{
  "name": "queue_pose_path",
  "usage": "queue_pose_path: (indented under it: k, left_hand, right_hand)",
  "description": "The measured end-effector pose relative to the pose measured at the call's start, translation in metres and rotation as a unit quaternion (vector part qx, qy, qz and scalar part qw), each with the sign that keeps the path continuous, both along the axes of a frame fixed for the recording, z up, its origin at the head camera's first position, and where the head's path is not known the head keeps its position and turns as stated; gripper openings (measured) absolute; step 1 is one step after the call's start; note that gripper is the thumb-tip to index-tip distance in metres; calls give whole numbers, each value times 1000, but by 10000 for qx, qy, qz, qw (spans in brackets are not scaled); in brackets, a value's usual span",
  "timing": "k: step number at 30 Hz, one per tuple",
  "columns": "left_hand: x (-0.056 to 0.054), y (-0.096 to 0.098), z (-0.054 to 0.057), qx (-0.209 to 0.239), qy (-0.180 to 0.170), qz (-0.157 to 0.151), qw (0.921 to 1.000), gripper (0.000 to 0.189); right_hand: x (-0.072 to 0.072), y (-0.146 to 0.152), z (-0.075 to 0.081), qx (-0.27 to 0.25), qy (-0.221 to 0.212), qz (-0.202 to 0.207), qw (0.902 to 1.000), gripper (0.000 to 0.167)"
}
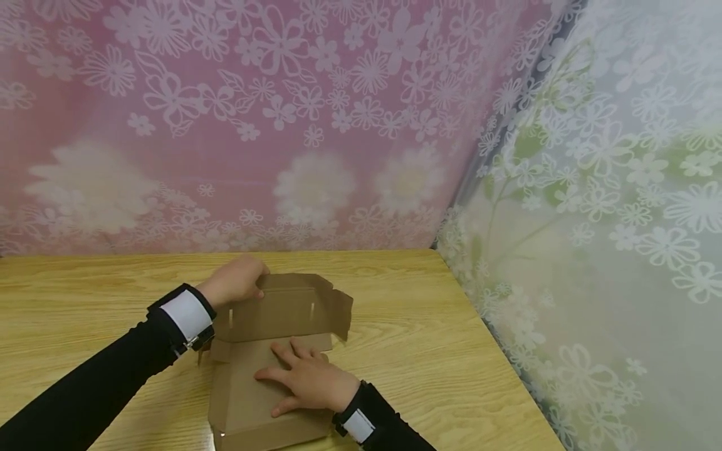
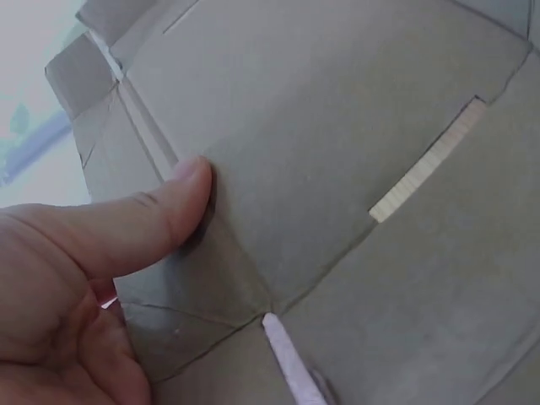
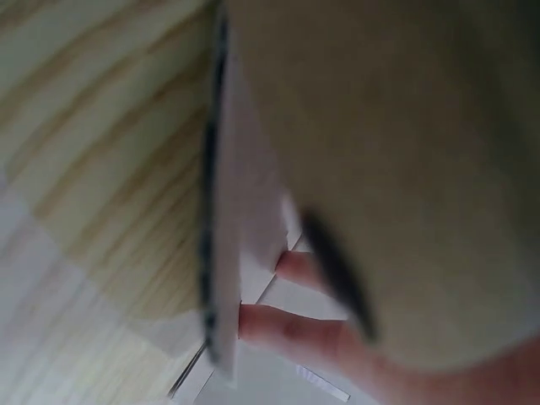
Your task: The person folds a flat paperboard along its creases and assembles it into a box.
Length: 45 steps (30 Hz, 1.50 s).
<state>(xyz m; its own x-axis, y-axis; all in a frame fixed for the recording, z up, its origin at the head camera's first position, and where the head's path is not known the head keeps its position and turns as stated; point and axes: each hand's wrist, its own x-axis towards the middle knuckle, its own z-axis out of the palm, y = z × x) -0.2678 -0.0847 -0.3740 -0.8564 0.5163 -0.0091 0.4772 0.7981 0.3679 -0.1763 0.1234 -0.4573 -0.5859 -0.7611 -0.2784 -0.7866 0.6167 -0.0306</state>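
Note:
An unfolded brown cardboard box [image 1: 248, 388] lies on the wooden table, its far panel [image 1: 287, 313] tilted up from a crease. My left hand [image 1: 237, 280] grips that panel at its far left edge. In the left wrist view the thumb [image 2: 190, 198] presses on the cardboard's inner face, beside fold lines and a cut slot [image 2: 426, 160]; the other fingers are mostly hidden behind the board. Spread out flat, my right hand [image 1: 310, 379] rests on the middle panel just below the crease. Only its fingertips [image 3: 283, 327] show past a blurred foreground in the right wrist view.
The wooden table [image 1: 417, 326] ends at a back edge against a pink flowered curtain [image 1: 316, 125]. Along the slanting right edge hangs a pale flowered curtain [image 1: 598, 250]. A side flap [image 1: 343, 313] sticks out at the right of the raised panel.

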Motion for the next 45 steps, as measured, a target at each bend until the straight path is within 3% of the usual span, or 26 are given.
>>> queue_pose_path:
  k: [8, 14, 20, 25, 31, 35, 38, 40, 45]
  left_hand:
    - [18, 1, -3, 66, 391, -16, 9992, 19]
    - [27, 1, -3, 61, 584, -184, 9981, 24]
    - [37, 1, -4, 157, 802, -429, 9957, 22]
    - [42, 1, -8, 362, 1222, -343, 9913, 19]
    - [46, 0, -12, 483, 1461, -227, 9878, 19]
    - [48, 1, -14, 529, 1489, -149, 9873, 20]
    - [48, 2, -16, 524, 1557, -97, 9864, 22]
    - [49, 3, -17, 522, 1637, -75, 9851, 23]
    - [50, 2, -20, 591, 1798, -38, 9819, 23]
  right_hand:
    - [2, 1, -1, -44, 42, -9, 10000, 65]
    - [1, 2, -5, -72, 250, 55, 9996, 65]
    - [0, 3, -7, -131, 134, 29, 9998, 65]
    - [-1, 3, -6, -128, 86, 29, 9999, 66]
    - [-4, 2, -5, -122, 47, 52, 9999, 66]
    - [-11, 6, 2, -628, -324, 183, 9973, 63]
    - [-17, 9, 20, -1363, -388, 461, 9888, 51]
    - [-20, 10, 37, -1979, -295, 623, 9778, 38]
    - [-32, 10, 80, -3378, 570, 546, 9379, 18]
